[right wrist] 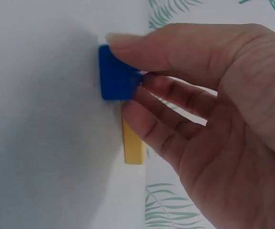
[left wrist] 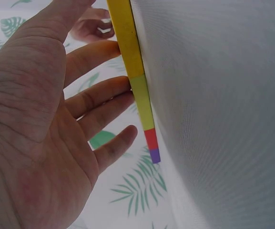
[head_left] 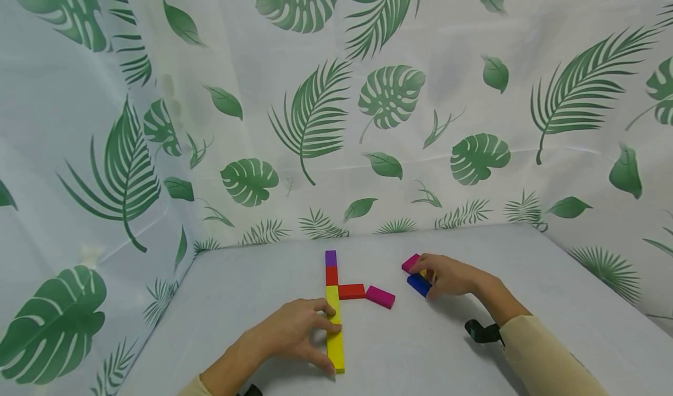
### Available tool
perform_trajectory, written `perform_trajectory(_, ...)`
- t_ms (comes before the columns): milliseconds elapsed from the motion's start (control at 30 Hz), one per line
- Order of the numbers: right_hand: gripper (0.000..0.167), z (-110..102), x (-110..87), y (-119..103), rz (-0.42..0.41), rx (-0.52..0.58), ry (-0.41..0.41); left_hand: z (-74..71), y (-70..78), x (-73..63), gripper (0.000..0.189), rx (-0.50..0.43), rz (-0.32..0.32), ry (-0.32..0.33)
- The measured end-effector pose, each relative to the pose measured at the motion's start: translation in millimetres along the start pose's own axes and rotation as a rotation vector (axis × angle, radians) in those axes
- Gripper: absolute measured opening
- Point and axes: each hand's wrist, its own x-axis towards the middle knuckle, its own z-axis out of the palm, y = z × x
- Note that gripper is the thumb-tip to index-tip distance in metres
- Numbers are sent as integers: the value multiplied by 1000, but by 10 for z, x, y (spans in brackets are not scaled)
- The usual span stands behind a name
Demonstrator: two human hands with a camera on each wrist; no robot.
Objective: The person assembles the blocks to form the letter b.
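My left hand [head_left: 302,332] reaches over a row of blocks, its fingertips at the side of the yellow blocks [head_left: 335,349] and its thumb near their front end. In the left wrist view the fingers [left wrist: 104,98] are spread and fairly straight along that row. Beyond the yellow ones the row goes on with a red block [head_left: 332,276] and a purple block [head_left: 330,258]. To the right, my right hand [head_left: 454,276] pinches a blue block [right wrist: 116,76] between thumb and fingers. Partly behind these fingers lies a yellow block [right wrist: 133,143].
Another red block [head_left: 351,291] juts sideways from the row, with a magenta block [head_left: 380,297] lying slanted at its end. A second magenta block [head_left: 411,263] lies beyond my right hand. A leaf-print curtain [head_left: 336,121] rises behind the white table [head_left: 236,279].
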Motion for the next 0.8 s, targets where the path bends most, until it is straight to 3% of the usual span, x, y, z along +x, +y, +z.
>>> perform_trajectory(800,61,63,-8,-105,19,16,-57,-7,8,-8,70,-3,3,8)
